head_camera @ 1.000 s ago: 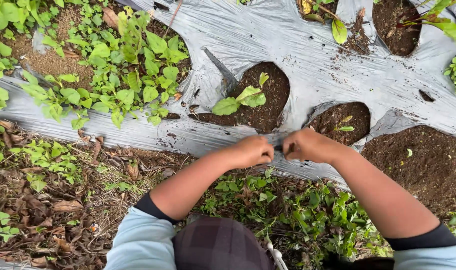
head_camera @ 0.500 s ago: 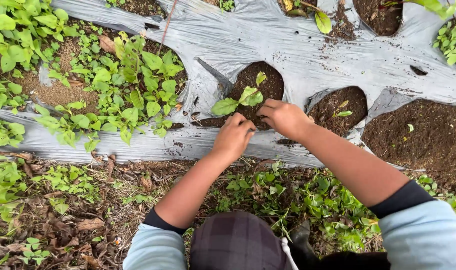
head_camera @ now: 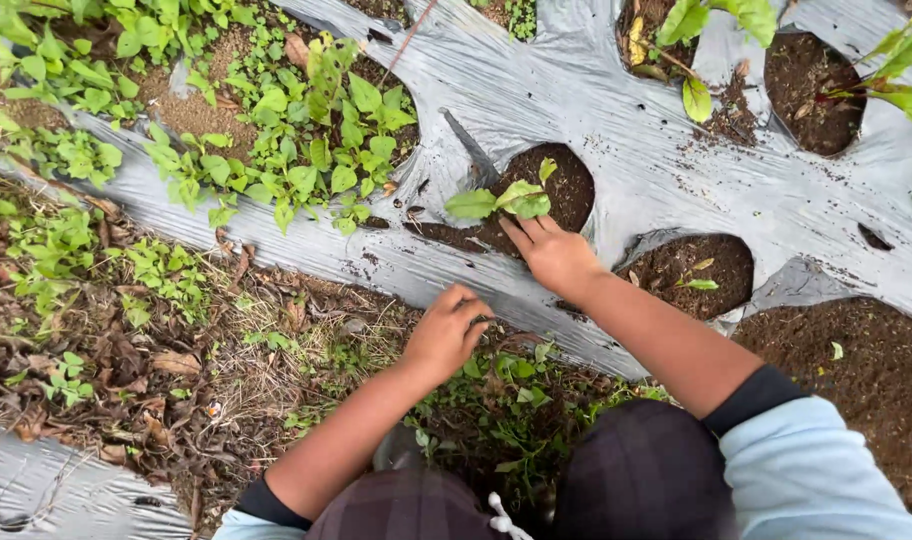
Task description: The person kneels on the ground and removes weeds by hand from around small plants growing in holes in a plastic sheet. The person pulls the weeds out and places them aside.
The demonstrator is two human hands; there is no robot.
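Right hand (head_camera: 554, 255) at seedling (head_camera: 506, 198) — touching

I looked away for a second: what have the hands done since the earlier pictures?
The hands parted. One second ago both pinched the sheet's near edge together. Now the right hand has reached forward to the soil beside the seedling, and the left hand has drawn back to the sheet edge by the weeds. The seedling and sheet stayed put.

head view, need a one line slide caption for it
Right hand reaches to a seedling in a hole of grey plastic mulch; left hand rests at the sheet's edge.
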